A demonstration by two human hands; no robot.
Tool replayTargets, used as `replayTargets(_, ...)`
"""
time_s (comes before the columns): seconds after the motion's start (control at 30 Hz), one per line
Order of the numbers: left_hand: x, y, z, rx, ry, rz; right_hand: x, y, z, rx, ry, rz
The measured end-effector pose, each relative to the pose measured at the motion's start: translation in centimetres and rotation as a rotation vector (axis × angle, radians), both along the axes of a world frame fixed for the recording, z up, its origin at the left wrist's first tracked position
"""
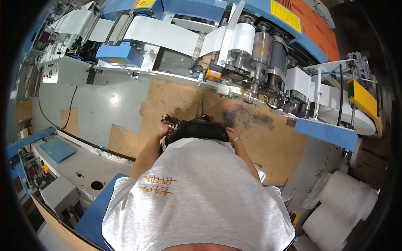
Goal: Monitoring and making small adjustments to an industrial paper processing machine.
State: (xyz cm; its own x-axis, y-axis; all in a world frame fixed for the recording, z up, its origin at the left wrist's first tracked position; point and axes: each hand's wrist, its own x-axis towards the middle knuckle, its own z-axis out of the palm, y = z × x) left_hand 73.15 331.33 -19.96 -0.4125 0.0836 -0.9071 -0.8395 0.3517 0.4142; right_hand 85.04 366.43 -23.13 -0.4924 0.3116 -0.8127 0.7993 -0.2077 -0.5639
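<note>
We see our grey shirt [197, 196] as soft, matt knitted cloth, and the black pouch [196, 129] between our left hand [164, 129] and right hand [233, 134] looks like dull fabric or plastic — we cannot tell which. The floor [104, 104] is smooth grey with a faint sheen, patched with rough brown cardboard sheets [268, 142]. On the machine [234, 50] we find painted blue metal panels, bright polished steel rollers and a smooth white web — paper or film — while the white rolls [339, 209] look matt.
</note>
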Motion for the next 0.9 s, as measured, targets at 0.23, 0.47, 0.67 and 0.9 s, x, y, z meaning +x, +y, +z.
replayTargets(0.23,-0.5,-1.1,0.6,0.005,0.015,-0.021,-4.1,-2.9,3.8,-0.088,0.012,0.264)
replayTargets(0.47,0.4,-6.3,-3.8,-0.194,0.378,-0.166,-27.6,-10.5,4.5,-0.195,0.535,0.367)
replayTargets(0.67,-5.5,-11.0,3.9,0.433,0.033,0.255,-37.4,-12.8,7.7,-0.372,0.211,0.026)
replayTargets(0.9,-10.8,-12.8,14.3,0.611,-0.044,-0.190,-37.2,-15.5,4.8,-0.030,0.117,0.003)
